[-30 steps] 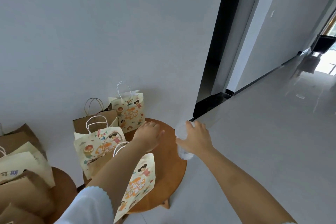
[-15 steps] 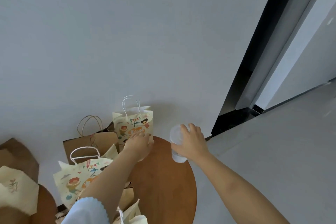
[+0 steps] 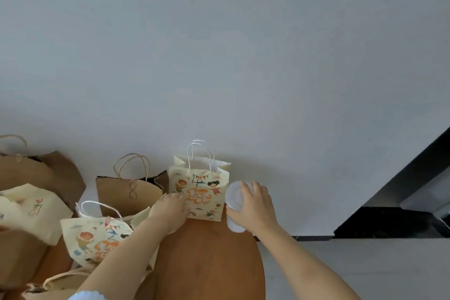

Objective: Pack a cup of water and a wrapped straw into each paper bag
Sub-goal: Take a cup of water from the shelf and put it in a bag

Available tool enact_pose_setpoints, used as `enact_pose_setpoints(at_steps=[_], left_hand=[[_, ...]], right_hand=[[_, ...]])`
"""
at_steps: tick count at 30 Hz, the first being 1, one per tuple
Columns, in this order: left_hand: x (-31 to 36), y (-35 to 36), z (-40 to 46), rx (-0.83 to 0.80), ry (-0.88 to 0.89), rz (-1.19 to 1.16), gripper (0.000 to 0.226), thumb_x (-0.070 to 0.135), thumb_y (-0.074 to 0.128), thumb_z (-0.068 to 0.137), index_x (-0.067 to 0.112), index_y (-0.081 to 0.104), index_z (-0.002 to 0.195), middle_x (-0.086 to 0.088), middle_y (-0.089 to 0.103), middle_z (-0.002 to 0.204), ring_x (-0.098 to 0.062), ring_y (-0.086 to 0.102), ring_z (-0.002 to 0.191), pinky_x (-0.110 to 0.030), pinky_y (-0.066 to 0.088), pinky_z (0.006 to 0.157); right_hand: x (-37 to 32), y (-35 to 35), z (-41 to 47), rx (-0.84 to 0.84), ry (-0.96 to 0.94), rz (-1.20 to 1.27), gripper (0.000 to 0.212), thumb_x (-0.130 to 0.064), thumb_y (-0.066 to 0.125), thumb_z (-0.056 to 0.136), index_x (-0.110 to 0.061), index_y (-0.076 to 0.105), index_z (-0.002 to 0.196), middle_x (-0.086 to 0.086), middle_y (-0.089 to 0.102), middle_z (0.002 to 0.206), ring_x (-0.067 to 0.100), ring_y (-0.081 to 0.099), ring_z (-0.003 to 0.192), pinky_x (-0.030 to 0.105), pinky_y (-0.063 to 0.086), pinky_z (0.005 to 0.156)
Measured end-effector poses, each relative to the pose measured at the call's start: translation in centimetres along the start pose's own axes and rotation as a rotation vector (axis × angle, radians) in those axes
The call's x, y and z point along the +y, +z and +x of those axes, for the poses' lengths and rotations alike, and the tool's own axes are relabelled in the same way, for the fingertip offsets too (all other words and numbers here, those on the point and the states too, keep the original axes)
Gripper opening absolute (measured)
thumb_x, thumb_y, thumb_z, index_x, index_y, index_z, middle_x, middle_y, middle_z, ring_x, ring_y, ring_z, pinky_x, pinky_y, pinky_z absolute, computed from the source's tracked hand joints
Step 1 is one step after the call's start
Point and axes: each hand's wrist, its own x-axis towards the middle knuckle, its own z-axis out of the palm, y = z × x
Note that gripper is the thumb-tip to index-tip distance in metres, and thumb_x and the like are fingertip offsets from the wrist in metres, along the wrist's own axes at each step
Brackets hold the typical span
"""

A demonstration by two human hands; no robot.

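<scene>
We observe the right hand [image 3: 255, 207] grasping a clear plastic cup [image 3: 235, 204] from the side, fingers curled over its lidded top and thumb low on its wall; the cup is held tilted, just beside the right edge of the printed paper bag [image 3: 198, 192] and above the far right rim of the round wooden table [image 3: 209, 263]. We cannot tell the water level inside the cup. The left hand [image 3: 170, 209] lies against the lower front face of that printed bag, fingers loosely extended and touching the paper, grasping nothing. The bag stands upright at the far edge of the table, close to the grey wall [image 3: 219, 56], with its mouth open and its white cord handles [image 3: 201, 153] raised. We find no wrapped straw that can be identified in this view. To the left of the printed bag stands a plain brown bag [image 3: 126, 192] with brown handles, touching it at the side. Nearer to us, a second printed bag [image 3: 95, 241] leans under the left forearm. Further left, more brown and cream bags [image 3: 31, 202] are grouped on a second wooden surface [image 3: 58, 258]. A pale blue sleeve [image 3: 85, 296] shows at the bottom edge. At the right, a dark door frame [image 3: 401, 202] meets the light floor [image 3: 377, 263]
</scene>
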Motion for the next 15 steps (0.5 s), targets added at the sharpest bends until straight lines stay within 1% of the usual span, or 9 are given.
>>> enact_pose_setpoints(at_steps=[7,9,12,15], left_hand=[[-0.5,-0.1,2.8,0.039,-0.119,-0.026,0.036,0.037,0.034,0.101,0.014,0.053,0.12,-0.002,0.053,0.121,-0.018,0.049,0.115,-0.028,0.041,0.095],[-0.7,0.0,4.1,0.049,-0.127,-0.031,0.035,0.035,0.035,0.1,0.014,0.051,0.123,-0.002,0.052,0.126,-0.018,0.046,0.119,-0.029,0.043,0.097],[-0.5,-0.2,6.0,0.046,-0.118,-0.021,0.04,0.029,0.036,0.1,0.013,0.041,0.136,-0.003,0.043,0.139,-0.019,0.037,0.131,-0.03,0.039,0.102],[-0.2,-0.5,7.9,0.05,-0.093,0.024,0.043,0.023,0.038,0.1,0.011,0.032,0.141,-0.004,0.036,0.143,-0.02,0.038,0.129,-0.03,0.045,0.095]], right_hand=[[0.7,0.5,4.1,-0.008,-0.042,0.038,0.073,-0.056,0.054,0.082,-0.023,0.032,0.142,0.003,0.033,0.143,0.026,0.03,0.13,0.032,0.033,0.102],[0.8,0.7,4.8,-0.001,-0.049,0.046,0.073,-0.057,0.054,0.082,-0.023,0.032,0.142,0.002,0.032,0.144,0.025,0.03,0.13,0.031,0.033,0.102],[1.3,1.0,5.6,-0.007,-0.037,0.062,0.075,-0.057,0.054,0.081,-0.023,0.031,0.144,0.001,0.031,0.145,0.025,0.028,0.133,0.032,0.033,0.105],[1.9,1.1,6.2,-0.021,-0.031,0.044,0.077,-0.06,0.054,0.081,-0.024,0.029,0.145,0.0,0.029,0.147,0.024,0.026,0.134,0.031,0.032,0.106]])
